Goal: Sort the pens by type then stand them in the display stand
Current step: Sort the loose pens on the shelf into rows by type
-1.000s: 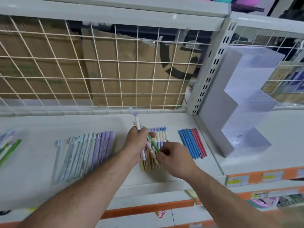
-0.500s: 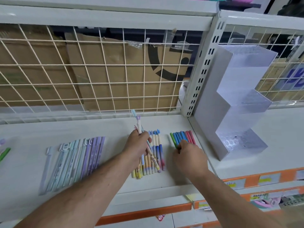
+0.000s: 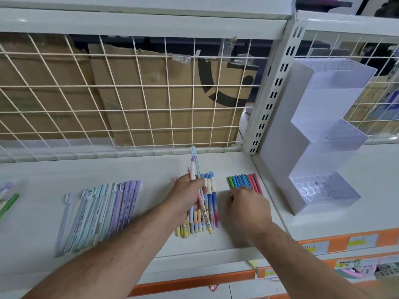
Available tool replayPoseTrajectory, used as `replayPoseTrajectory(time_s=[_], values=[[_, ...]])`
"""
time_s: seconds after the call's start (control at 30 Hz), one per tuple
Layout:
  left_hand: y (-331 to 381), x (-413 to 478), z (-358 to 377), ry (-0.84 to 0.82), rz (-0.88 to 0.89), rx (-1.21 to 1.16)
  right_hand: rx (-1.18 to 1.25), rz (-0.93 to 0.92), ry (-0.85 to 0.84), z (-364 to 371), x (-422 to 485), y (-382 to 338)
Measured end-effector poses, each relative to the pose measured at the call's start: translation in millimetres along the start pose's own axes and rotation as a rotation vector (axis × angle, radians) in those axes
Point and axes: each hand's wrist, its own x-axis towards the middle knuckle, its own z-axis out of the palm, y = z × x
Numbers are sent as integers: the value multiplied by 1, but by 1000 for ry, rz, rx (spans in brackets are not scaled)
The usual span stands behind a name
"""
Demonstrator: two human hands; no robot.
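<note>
My left hand (image 3: 187, 195) grips a small bunch of pastel pens (image 3: 194, 164) that point up and away, above a row of multicoloured pens (image 3: 210, 209) lying on the shelf. My right hand (image 3: 246, 207) lies over the near end of a row of green, blue and red pens (image 3: 245, 180), fingers curled down onto them. A further row of pale blue and purple pens (image 3: 101, 210) lies to the left. The clear stepped display stand (image 3: 321, 147) stands at the right with no pens visible in it.
A white shelf (image 3: 151, 169) carries everything, backed by a wire grid (image 3: 129, 93) with cardboard behind. A slotted upright post (image 3: 269, 93) divides the shelf beside the stand. Green and pale pens (image 3: 8, 201) lie at the far left edge. Orange price strips run along the front edge.
My right hand has moved from the multicoloured row to the green, blue and red row, where a green pen now lies at its left side. My left hand keeps its bunch.
</note>
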Motion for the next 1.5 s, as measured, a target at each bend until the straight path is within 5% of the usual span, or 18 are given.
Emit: replayPoseTrajectory(time_s=[0.17, 0.37, 0.73, 1.0, 1.13, 1.37, 1.5], values=[[1, -5, -2, -32, -4, -26, 321, 118, 50, -14, 1, -18], [4, -19, -9, -79, -3, -76, 888, 203, -108, -33, 7, -41], [5, -44, -72, -109, -15, -37, 1198, 327, -224, -40, 5, -116], [-1, -58, -170, -100, -40, -4, 1269, 346, -346, -29, -1, -209], [-8, -57, -215, 60, -24, -3, 1328, 426, -341, -23, -3, -256], [-9, -60, -293, 200, -71, -72, 706, 179, -299, 7, -12, -313], [-7, -61, -315, 173, -113, -122, 561, 132, -256, 20, -14, -327]])
